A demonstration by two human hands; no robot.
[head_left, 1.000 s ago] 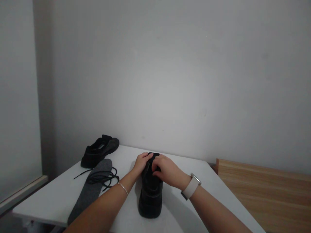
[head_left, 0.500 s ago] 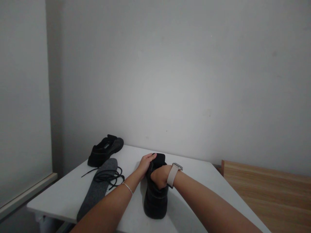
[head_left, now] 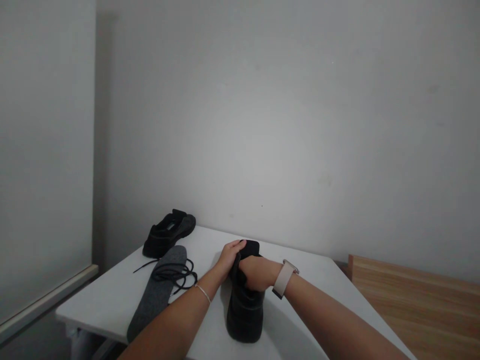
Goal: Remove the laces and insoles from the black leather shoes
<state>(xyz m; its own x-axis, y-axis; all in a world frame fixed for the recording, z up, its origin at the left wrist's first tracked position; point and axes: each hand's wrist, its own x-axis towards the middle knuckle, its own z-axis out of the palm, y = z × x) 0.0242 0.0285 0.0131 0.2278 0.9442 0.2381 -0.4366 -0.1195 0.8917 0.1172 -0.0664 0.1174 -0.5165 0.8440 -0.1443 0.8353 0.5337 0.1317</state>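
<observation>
A black shoe [head_left: 245, 312] stands on the white table [head_left: 101, 302], its heel toward me. My left hand [head_left: 230, 256] grips the far left side of the shoe's opening, fingers curled over the rim. My right hand [head_left: 258, 272] is pushed down into the shoe's opening, fingers hidden inside; a pale watch is on that wrist. To the left lie a grey insole [head_left: 159, 290] and a loose black lace [head_left: 176, 272] on top of it.
A second black shoe [head_left: 169, 232] sits at the table's far left corner by the grey wall. A wooden board [head_left: 416, 305] lies to the right of the table. A pale blind hangs at the left.
My right hand turned from resting on top of the shoe to reaching inside its opening. My left hand kept its hold. The view shifted slightly left.
</observation>
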